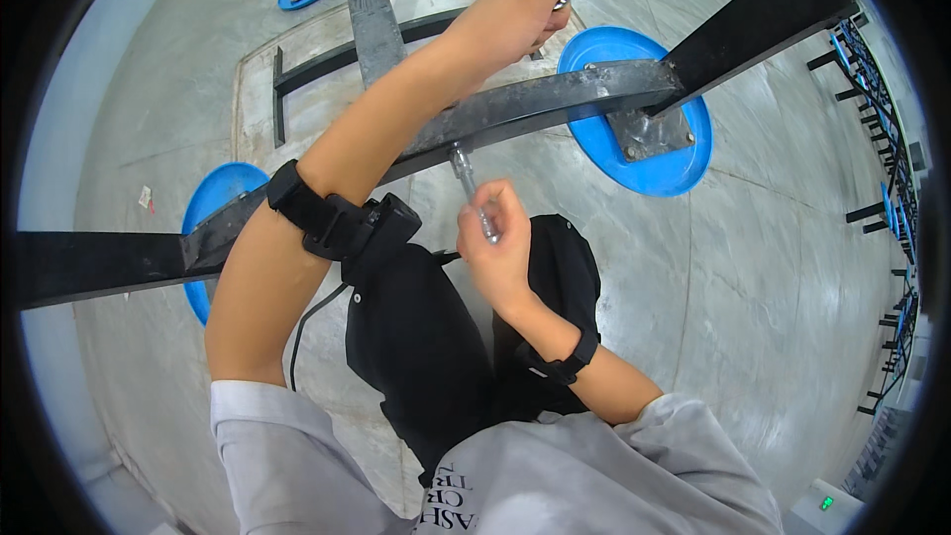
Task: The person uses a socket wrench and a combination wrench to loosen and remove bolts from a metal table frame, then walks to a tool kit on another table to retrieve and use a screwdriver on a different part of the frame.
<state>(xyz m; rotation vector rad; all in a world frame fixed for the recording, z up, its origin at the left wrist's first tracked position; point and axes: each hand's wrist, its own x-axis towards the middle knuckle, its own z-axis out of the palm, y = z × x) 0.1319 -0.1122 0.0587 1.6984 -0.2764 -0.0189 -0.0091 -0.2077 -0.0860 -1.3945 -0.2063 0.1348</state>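
Note:
A dark steel beam (540, 99) with scuffed paint crosses in front of me. My left hand (515, 25) reaches over it, fingers curled round a small silver metal piece (561, 3), perhaps a tool's end, mostly hidden. On the near side of the beam, my right hand (495, 248) grips a silver socket wrench (465, 170), whose far end meets the beam's side. A grey steel bar (362, 0) runs away from me behind the beam, partly hidden by my left arm.
Blue discs (589, 163) sit under the frame's feet. A black post (768, 20) rises at right, another (89, 267) at left. A pale board (248, 129) with black bars lies beyond. Rows of black frames (892, 317) line the right side, over grey floor (743, 287).

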